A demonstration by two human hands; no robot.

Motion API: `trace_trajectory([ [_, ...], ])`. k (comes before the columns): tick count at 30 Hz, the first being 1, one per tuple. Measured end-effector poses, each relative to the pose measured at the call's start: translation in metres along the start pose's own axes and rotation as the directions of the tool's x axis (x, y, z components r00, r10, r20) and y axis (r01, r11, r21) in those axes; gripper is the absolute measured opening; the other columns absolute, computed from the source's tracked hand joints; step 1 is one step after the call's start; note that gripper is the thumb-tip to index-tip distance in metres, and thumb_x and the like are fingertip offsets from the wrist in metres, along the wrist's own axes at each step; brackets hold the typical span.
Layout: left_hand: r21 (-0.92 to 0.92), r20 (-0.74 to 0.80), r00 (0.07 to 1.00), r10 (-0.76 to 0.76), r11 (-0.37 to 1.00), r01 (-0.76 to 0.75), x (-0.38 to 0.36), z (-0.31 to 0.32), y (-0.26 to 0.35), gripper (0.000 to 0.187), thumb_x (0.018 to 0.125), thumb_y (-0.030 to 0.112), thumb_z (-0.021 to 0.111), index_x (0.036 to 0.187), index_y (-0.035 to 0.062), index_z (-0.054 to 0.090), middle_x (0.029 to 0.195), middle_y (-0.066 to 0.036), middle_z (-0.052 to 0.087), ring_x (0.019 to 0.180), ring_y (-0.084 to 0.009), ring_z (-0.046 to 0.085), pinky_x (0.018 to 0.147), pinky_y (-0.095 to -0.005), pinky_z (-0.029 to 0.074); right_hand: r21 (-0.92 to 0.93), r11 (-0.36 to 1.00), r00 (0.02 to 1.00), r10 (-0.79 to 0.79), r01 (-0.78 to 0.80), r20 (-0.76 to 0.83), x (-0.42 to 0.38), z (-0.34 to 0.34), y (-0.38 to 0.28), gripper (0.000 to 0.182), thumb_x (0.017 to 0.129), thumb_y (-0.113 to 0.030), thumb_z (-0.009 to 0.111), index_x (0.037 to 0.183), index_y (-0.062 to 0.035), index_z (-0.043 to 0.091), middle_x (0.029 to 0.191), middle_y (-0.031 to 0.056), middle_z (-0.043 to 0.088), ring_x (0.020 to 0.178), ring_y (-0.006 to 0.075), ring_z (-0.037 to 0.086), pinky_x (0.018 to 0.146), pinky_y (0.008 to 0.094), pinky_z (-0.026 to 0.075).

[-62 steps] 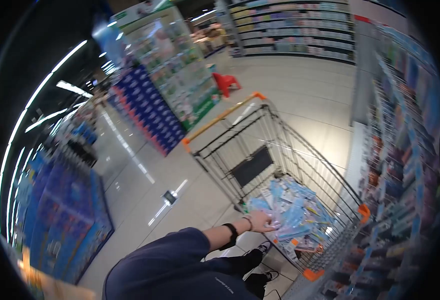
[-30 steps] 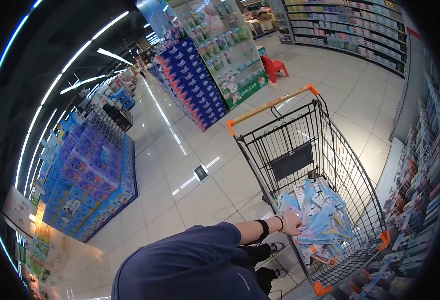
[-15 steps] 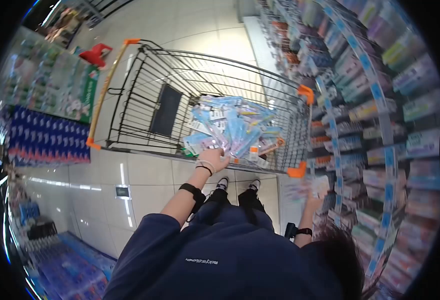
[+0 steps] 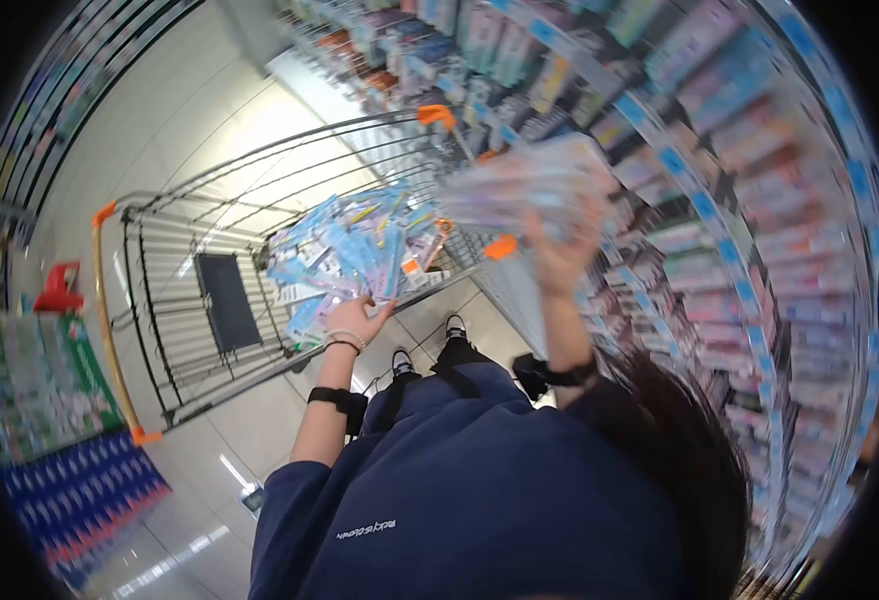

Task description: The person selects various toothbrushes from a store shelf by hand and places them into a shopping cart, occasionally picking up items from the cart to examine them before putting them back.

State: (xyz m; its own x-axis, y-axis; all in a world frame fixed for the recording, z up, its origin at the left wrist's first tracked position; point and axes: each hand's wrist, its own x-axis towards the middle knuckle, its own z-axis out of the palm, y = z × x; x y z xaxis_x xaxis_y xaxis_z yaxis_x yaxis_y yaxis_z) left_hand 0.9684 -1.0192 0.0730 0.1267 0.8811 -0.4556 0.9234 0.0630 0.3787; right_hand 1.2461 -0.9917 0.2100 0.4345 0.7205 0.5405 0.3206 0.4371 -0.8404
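At the centre of the frame, the left hand (image 4: 353, 318) is resting on the blue packets (image 4: 352, 247) piled in the wire cart (image 4: 170, 300), fingers spread over them. Upper right, the right hand (image 4: 563, 252) is gripping a blurred bundle of packets (image 4: 526, 182) near the shelves (image 4: 720, 200).

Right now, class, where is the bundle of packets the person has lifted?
In the head view, the bundle of packets is held up in the right hand, right of centre, between the cart and the shelves.
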Motion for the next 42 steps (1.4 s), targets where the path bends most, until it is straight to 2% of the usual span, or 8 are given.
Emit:
trace_trajectory([
  [6,0.079,0.038,0.991,0.128,0.988,-0.131,-0.011,-0.007,0.008,0.065,0.064,0.068,0.051,0.092,0.0098,0.06,0.083,-0.011,0.063,0.079,-0.0273,0.061,0.068,-0.0361,0.046,0.382,0.739,0.828,0.445,-0.554,0.34,-0.088,0.101,0.057,0.074,0.064,-0.007,0.072,0.126,-0.0047,0.032,0.114,0.0109,0.047,0.102,0.0191,0.048,0.081,0.0304,0.043],
  [11,0.122,0.005,0.988,0.155,0.98,-0.155,-0.005,0.001,0.0,0.055,0.069,0.06,0.053,0.093,0.0108,0.061,0.082,-0.012,0.063,0.08,-0.0275,0.06,0.069,-0.0357,0.046,-0.151,0.507,0.343,0.745,-0.849,0.573,-0.128,0.035,0.06,0.058,0.073,-0.018,0.065,0.123,-0.0041,0.038,0.107,0.0122,0.055,0.094,0.0188,0.054,0.079,0.0312,0.045],
  [22,0.154,0.039,0.982,0.185,0.97,-0.189,-0.001,0.006,-0.006,0.048,0.075,0.053,0.05,0.098,0.0121,0.06,0.083,-0.013,0.063,0.082,-0.0299,0.059,0.071,-0.0376,0.046,0.246,0.818,-0.109,-0.349,-0.52,0.931,-0.099,-0.151,-0.262,0.048,0.081,-0.028,0.056,0.115,0.0026,0.046,0.118,0.0168,0.047,0.107,0.0262,0.045,0.089,0.0366,0.035],
  [28,0.111,0.031,0.977,0.211,0.971,-0.213,-0.004,0.006,-0.006,0.046,0.077,0.048,0.05,0.098,0.0083,0.058,0.084,-0.014,0.062,0.083,-0.0309,0.058,0.072,-0.0386,0.045,0.775,0.39,0.512,-0.853,0.498,0.101,-0.155,-0.249,-0.336,0.014,0.081,-0.009,0.048,0.094,-0.0062,0.053,0.091,0.0041,0.058,0.07,0.0063,0.051,0.058,0.0157,0.039],
  [31,0.106,0.017,0.964,0.265,0.958,-0.266,-0.002,0.011,-0.012,0.045,0.077,0.046,0.051,0.097,0.0066,0.057,0.081,-0.015,0.062,0.079,-0.0317,0.058,0.069,-0.0397,0.045,0.776,0.536,0.923,-0.355,0.334,-0.152,-0.175,-0.329,-0.269,0.036,0.071,-0.01,0.064,0.103,-0.0068,0.05,0.083,0.0019,0.053,0.074,0.0098,0.047,0.071,0.0229,0.04],
  [33,0.136,-0.032,0.936,0.349,0.93,-0.342,-0.001,0.017,-0.02,0.044,0.077,0.045,0.052,0.096,0.0055,0.057,0.076,-0.015,0.061,0.074,-0.0314,0.058,0.065,-0.0398,0.045,0.588,0.805,0.734,0.352,0.079,-0.58,-0.183,-0.378,-0.152,0.022,0.079,-0.017,0.053,0.097,-0.0049,0.052,0.089,0.0045,0.054,0.076,0.0121,0.053,0.057,0.0242,0.045],
  [36,0.031,0.009,0.966,0.258,0.966,-0.259,-0.02,0.002,-0.005,0.042,0.078,0.043,0.052,0.096,0.0054,0.057,0.073,-0.015,0.061,0.071,-0.0303,0.059,0.063,-0.0381,0.045,-0.092,0.671,0.675,0.715,-0.735,-0.183,-0.138,-0.297,-0.05,0.034,0.077,-0.018,0.058,0.107,-0.0035,0.051,0.092,0.0052,0.06,0.07,0.0149,0.058,0.058,0.0248,0.048],
  [42,-0.25,-0.205,0.972,0.115,0.954,-0.165,-0.019,0.012,-0.007,0.026,0.084,0.028,0.049,0.091,0.0043,0.058,0.069,-0.012,0.061,0.063,-0.0208,0.06,0.058,-0.0306,0.045,-0.841,0.414,0.568,0.807,-0.349,0.162,-0.151,-0.24,0.196,0.044,0.066,-0.016,0.064,0.107,-0.0046,0.051,0.09,0.0134,0.06,0.078,0.0276,0.06,0.068,0.0344,0.048],
])
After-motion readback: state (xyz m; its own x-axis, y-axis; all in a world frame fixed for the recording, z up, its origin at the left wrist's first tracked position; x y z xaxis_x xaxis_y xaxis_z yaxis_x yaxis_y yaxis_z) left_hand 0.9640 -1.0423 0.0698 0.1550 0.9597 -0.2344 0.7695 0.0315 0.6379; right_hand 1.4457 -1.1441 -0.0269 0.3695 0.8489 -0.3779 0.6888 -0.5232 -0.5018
